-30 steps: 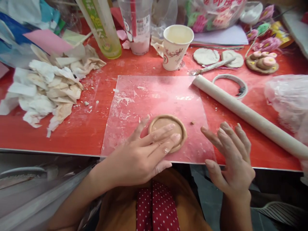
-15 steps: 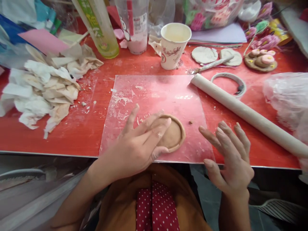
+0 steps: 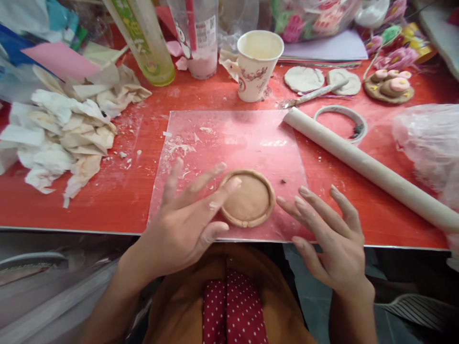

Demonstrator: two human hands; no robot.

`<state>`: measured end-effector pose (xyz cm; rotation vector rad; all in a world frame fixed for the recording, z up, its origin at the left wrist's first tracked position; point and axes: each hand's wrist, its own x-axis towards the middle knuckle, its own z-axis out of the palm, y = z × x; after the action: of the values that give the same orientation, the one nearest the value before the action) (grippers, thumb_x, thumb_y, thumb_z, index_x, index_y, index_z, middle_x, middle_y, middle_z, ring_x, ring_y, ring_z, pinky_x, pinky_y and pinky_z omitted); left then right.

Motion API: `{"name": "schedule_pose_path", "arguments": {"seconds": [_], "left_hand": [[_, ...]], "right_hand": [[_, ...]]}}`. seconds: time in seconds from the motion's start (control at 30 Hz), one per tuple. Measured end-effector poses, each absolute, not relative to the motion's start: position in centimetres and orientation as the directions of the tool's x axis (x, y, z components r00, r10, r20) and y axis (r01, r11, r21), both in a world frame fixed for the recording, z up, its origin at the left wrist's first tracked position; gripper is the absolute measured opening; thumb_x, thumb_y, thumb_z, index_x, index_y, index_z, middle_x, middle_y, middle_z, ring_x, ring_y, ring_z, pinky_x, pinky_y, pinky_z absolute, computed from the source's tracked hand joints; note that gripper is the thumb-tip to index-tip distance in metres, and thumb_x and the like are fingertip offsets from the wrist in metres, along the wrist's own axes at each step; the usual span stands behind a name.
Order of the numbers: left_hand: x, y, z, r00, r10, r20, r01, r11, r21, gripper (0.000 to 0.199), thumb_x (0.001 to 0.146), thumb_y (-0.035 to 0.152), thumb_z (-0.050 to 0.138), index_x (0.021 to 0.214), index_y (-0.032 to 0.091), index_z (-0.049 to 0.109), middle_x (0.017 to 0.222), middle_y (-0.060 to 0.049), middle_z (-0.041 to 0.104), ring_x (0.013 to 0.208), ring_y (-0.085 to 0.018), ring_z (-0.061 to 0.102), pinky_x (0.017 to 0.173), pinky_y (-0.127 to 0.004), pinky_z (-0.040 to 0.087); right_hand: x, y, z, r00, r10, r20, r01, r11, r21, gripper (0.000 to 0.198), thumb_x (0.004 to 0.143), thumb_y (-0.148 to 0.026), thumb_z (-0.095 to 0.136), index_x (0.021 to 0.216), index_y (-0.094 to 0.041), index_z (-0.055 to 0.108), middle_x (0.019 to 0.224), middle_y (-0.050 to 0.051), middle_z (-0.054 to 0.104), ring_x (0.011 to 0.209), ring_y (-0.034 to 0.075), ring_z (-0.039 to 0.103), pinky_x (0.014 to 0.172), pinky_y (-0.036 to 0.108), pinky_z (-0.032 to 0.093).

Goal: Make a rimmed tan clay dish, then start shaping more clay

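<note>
A round brown clay disc with a raised rim lies on a clear plastic sheet at the table's front edge. A small crack shows in the rim on the side nearest me. My left hand is at the disc's left side, fingers spread, the index finger over the rim; whether it touches I cannot tell. My right hand hovers just right of the disc, fingers apart and holding nothing. A tiny clay crumb sits on the sheet between the disc and my right hand.
A long pale roller slants across the right, beside a tape ring. Behind stand a paper cup, a plastic cup and a bottle. Crumpled tissues pile up left; a brush rests by flat clay pieces.
My left hand has drawn back to the left, uncovering most of the clay disc. My right hand has come left, closer to the disc.
</note>
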<state>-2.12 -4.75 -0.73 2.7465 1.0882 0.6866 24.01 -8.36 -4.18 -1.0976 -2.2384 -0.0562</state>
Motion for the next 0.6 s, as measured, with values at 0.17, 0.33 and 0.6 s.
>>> {"name": "schedule_pose_path", "arguments": {"seconds": [0.17, 0.33, 0.6], "left_hand": [[-3.05, -4.75, -1.17, 0.495, 0.763, 0.416, 0.658, -0.641, 0.395, 0.041, 0.097, 0.03, 0.033, 0.136, 0.022, 0.039, 0.13, -0.004, 0.057, 0.135, -0.02, 0.037, 0.118, -0.052, 0.008], [-2.68, -5.0, -1.23, 0.493, 0.785, 0.375, 0.668, -0.617, 0.416, 0.04, 0.096, 0.028, 0.035, 0.136, 0.024, 0.039, 0.132, -0.003, 0.055, 0.134, -0.021, 0.037, 0.117, -0.054, 0.009], [-2.47, -5.17, -1.32, 0.44, 0.817, 0.373, 0.709, -0.571, 0.414, 0.044, 0.093, 0.015, 0.039, 0.136, 0.026, 0.038, 0.129, 0.0, 0.057, 0.131, -0.02, 0.041, 0.117, -0.053, 0.016]], "right_hand": [[24.06, -8.39, -4.04, -0.538, 0.659, 0.525, 0.697, 0.698, -0.161, 0.06, 0.089, -0.023, 0.053, 0.143, -0.013, 0.03, 0.119, 0.006, 0.065, 0.133, 0.019, 0.039, 0.115, 0.046, 0.023], [23.97, -8.54, -3.84, -0.538, 0.671, 0.511, 0.692, 0.697, -0.186, 0.058, 0.087, -0.024, 0.057, 0.139, -0.01, 0.036, 0.112, 0.007, 0.069, 0.134, 0.018, 0.037, 0.116, 0.044, 0.022], [23.95, -8.83, -3.88, -0.519, 0.688, 0.507, 0.676, 0.694, -0.249, 0.063, 0.09, -0.028, 0.051, 0.146, -0.014, 0.024, 0.116, 0.006, 0.067, 0.134, 0.022, 0.037, 0.114, 0.049, 0.023]]}}
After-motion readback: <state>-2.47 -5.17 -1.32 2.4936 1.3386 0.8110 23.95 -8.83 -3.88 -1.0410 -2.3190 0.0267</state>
